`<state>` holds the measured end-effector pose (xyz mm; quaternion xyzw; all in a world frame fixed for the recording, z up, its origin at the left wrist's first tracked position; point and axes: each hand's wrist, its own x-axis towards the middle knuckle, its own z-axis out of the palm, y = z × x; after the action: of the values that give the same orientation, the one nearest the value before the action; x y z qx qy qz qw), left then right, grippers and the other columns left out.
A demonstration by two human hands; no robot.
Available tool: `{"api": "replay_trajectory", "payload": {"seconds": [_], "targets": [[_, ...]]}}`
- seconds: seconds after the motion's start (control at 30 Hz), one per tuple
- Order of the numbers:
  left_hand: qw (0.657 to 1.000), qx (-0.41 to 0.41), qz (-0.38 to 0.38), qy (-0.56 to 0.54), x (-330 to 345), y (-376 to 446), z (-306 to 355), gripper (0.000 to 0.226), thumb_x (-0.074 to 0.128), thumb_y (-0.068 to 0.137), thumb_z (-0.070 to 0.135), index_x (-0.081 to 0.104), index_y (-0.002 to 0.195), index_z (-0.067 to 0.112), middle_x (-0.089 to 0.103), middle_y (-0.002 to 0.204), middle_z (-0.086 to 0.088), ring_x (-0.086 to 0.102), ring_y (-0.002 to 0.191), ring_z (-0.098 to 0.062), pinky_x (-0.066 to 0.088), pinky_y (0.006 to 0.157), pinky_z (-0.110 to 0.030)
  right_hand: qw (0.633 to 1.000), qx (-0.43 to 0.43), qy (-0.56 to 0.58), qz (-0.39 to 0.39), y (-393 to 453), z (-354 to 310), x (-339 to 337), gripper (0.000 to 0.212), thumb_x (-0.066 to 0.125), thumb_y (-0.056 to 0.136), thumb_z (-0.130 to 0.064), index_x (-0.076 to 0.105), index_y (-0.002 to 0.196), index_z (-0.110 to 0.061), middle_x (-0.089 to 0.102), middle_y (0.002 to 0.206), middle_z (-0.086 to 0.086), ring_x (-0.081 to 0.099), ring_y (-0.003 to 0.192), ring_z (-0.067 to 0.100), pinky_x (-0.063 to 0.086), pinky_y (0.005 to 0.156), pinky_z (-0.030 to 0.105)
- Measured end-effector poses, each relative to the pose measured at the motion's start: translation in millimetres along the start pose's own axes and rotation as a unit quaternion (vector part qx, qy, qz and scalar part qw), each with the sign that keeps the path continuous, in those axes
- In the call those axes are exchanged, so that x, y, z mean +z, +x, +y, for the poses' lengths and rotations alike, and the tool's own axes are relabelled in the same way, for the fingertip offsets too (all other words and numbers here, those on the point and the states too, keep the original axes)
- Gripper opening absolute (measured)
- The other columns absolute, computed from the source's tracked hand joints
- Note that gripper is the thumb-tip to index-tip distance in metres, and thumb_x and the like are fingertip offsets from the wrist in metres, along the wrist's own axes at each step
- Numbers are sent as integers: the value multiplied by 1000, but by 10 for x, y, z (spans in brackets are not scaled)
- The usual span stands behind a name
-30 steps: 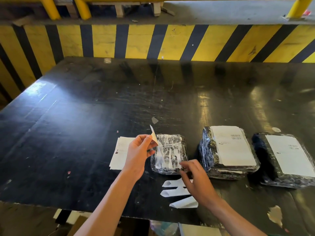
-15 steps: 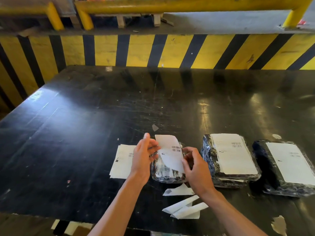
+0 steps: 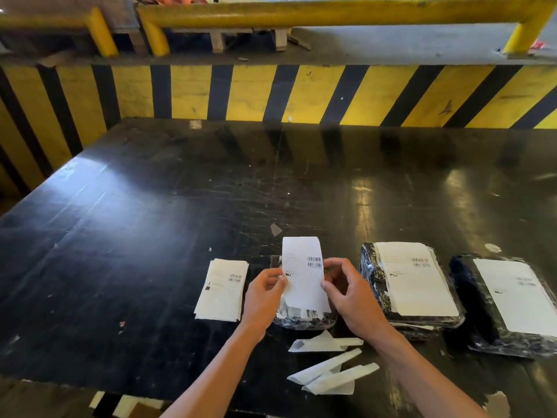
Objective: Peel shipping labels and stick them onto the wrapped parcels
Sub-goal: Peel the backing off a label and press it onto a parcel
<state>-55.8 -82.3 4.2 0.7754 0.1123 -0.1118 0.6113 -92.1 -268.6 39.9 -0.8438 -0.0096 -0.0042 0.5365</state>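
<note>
The left hand [image 3: 265, 292] and right hand [image 3: 349, 289] each pinch one side edge of the label [image 3: 304, 274]. The unlabelled parcel [image 3: 301, 319] lies directly beneath both hands.

The scene is lit brightly from above and behind the far edge. Broad glare is thrown across the glossy black table [image 3: 150, 236] — a pale bluish sheen at the left, 2 warmer streaks at the right — and the striped barrier [image 3: 301, 92] is mirrored dimly in its far part. Scratches are picked out by the reflected light. The white labels are close to overexposed, so fine print is hardly resolved. Soft shadows are cast under the forearms. Wide-angle distortion is seen at the edges — the yellow rail [image 3: 331, 12] is bowed. Focus is fairly even, with slight softness at the corners.
</note>
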Motion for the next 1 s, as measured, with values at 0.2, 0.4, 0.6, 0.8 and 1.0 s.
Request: {"api": "replay_trajectory", "payload": {"seconds": [0.2, 0.4, 0.6, 0.8, 1.0], "targets": [[986, 75, 22, 144, -70, -2, -53, 53, 67, 92, 20, 44, 139, 33, 71, 84, 9, 68, 82, -6, 59, 79, -27, 995, 68, -46, 47, 83, 107, 127, 53, 60, 95, -5, 43, 140, -28, 61, 87, -5, 60, 79, 6, 46, 66, 7], [970, 62, -13, 233, -99, 133, -46, 58, 56, 98, 20, 34, 147, 39, 68, 83, 6, 66, 79, -11, 55, 70, -20, 986, 162, -46, 5, 307, 222, 300, 55, 52, 95, 3, 51, 142, -26, 56, 81, -8, 48, 56, 5, 38, 45, 12], [967, 32, -38, 251, -83, 335, -79, 50, 50, 99, 21, 41, 145, 39, 67, 121, -4, 65, 104, -19, 58, 82, -32, 972, 217, -84, -23, 545, 335, 367, 51, 48, 93, 4, 61, 133, -25, 62, 80, 1, 46, 49, 10, 33, 40, 15], [958, 35, -52, 278, -22, 437, -195, 46, 49, 100, 21, 45, 143, 36, 63, 127, -2, 62, 103, -13, 49, 73, -17, 967, 234, -89, -41, 610, 396, 371, 49, 47, 93, 1, 60, 135, -22, 55, 75, -5, 43, 45, 8, 32, 38, 13], [952, 50, -48, 299, -1, 468, -266, 45, 49, 100, 22, 46, 142, 36, 62, 132, 0, 62, 103, -11, 50, 73, -16, 968, 229, -97, -39, 554, 484, 448, 50, 51, 93, -3, 56, 139, -21, 46, 56, -5, 36, 36, 5, 29, 38, 13]]}}
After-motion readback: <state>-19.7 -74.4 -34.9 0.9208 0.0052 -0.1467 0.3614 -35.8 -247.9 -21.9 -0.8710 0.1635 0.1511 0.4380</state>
